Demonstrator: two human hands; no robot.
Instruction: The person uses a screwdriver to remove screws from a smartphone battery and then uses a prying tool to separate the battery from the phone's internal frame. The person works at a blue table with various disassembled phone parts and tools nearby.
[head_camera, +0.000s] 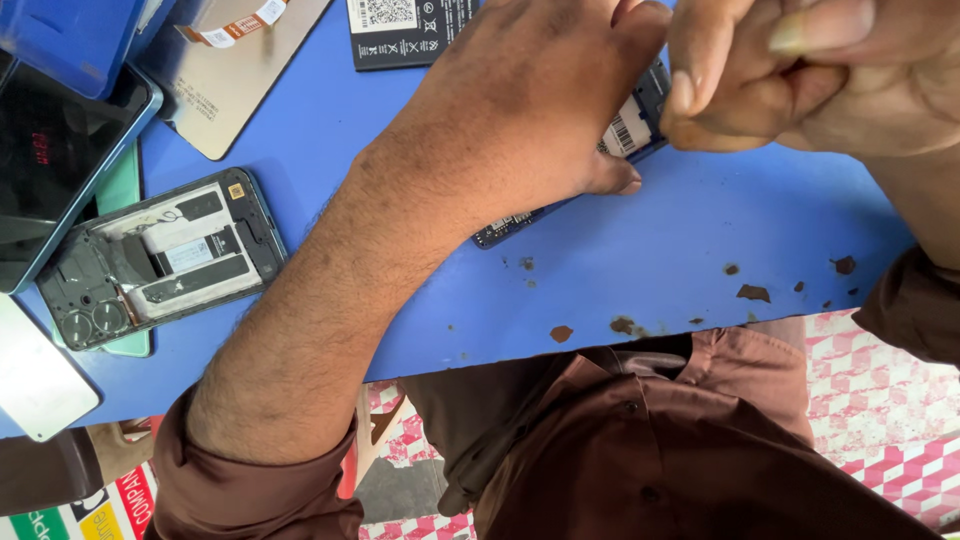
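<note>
While the left hand (520, 110) covers it, the phone (625, 125) lies flat.

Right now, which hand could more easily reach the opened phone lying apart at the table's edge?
Probably the left hand: the opened phone lies on its side, while the right hand is clenched farther off.

Bright, even daylight fills the scene, with no harsh glare. The left hand (530, 110) casts a soft shadow on the blue painted tabletop (700, 250). The right hand (820, 70), close to the lens, looks slightly blurred; the opened dark phone chassis (160, 260) stays sharp.
</note>
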